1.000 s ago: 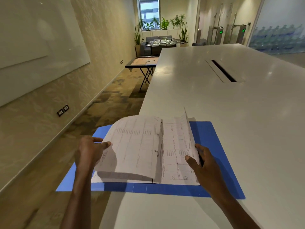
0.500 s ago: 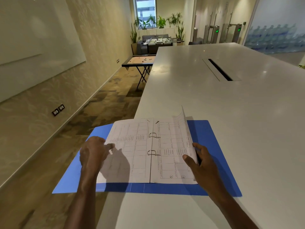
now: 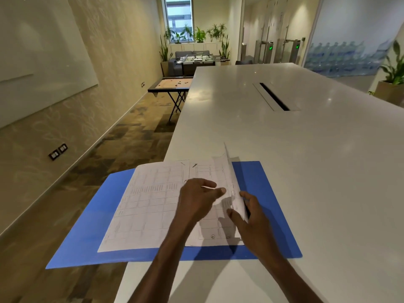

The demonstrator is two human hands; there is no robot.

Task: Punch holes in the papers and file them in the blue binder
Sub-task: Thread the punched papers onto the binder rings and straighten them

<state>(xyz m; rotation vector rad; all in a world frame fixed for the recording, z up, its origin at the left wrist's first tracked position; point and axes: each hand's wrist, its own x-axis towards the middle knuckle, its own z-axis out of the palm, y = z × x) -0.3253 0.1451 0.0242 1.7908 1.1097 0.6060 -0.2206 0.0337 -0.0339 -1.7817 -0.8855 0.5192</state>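
The blue binder (image 3: pixel 87 226) lies open at the near left corner of the white table (image 3: pixel 317 182), its left cover hanging over the table edge. Printed papers (image 3: pixel 148 204) lie flat on its left side. On the right side a sheet (image 3: pixel 229 171) stands lifted along its outer edge. My right hand (image 3: pixel 253 217) grips that raised edge near its lower part. My left hand (image 3: pixel 196 200) hovers over the binder's middle and hides most of the rings, with thumb and forefinger slightly apart at the lifted sheet. No hole punch is in view.
A long cable slot (image 3: pixel 273 97) runs down the middle of the table farther away. The floor drops off just left of the binder. A small game table (image 3: pixel 172 84) stands by the table's far left corner, and a potted plant (image 3: pixel 391 88) at the right.
My left hand laid a turned page flat on the left stack, then crossed right over the rings to the lifted sheet. My right hand stayed on the raised right edge.
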